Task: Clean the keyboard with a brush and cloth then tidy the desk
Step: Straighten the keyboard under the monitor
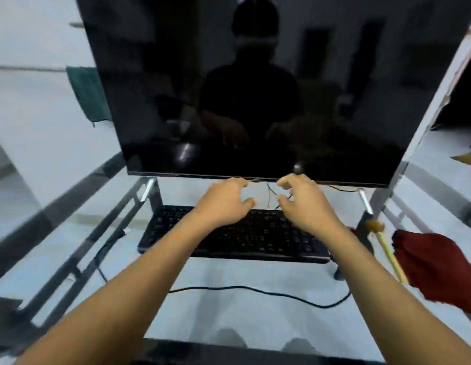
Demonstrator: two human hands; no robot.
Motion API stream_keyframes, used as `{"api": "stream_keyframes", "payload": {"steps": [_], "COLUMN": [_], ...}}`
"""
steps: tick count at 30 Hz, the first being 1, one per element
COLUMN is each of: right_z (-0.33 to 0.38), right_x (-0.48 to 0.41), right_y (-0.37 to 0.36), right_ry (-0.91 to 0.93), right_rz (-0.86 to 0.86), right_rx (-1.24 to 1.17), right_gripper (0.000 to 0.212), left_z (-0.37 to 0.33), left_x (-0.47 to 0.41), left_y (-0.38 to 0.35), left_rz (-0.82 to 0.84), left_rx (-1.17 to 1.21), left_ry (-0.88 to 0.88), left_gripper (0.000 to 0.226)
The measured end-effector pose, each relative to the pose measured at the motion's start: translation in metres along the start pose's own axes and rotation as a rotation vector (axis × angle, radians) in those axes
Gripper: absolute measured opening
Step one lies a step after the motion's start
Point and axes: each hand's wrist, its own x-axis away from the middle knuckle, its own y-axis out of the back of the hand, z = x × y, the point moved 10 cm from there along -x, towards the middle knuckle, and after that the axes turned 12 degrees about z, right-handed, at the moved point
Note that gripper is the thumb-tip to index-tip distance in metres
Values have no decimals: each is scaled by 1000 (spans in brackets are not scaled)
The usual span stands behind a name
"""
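Left hand: fingers loosely curled, empty.
Right hand: fingers loosely curled, empty.
Keyboard: on bench, beneath both wrists, just short of the fingers.
Brush, cloth: right of right fingers.

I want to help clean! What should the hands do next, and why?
Probably move the right hand over to the brush lying right of the keyboard, beside the red cloth. It and the left hand hover over the keys, seemingly empty, so brushing cannot start.
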Motion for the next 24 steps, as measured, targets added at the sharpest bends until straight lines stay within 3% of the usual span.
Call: {"api": "stream_keyframes", "payload": {"steps": [8,12,17,24], "right_z": [160,194,190,96], "right_x": [1,7,6,-1], "right_y": [-100,-131,-140,-105], "right_ry": [243,277,237,-39], "right_rz": [205,264,284,217], "right_rx": [48,40,54,126], "right_gripper": [30,31,31,34], "left_z": [195,247,259,208], "left_x": [119,149,151,126], "left_y": [50,36,21,25], "left_rz": [-121,-62,-80,-249], "left_rx": [-140,-214,-159,-125], "left_ry": [426,577,581,375], "left_gripper": [41,38,26,29]}}
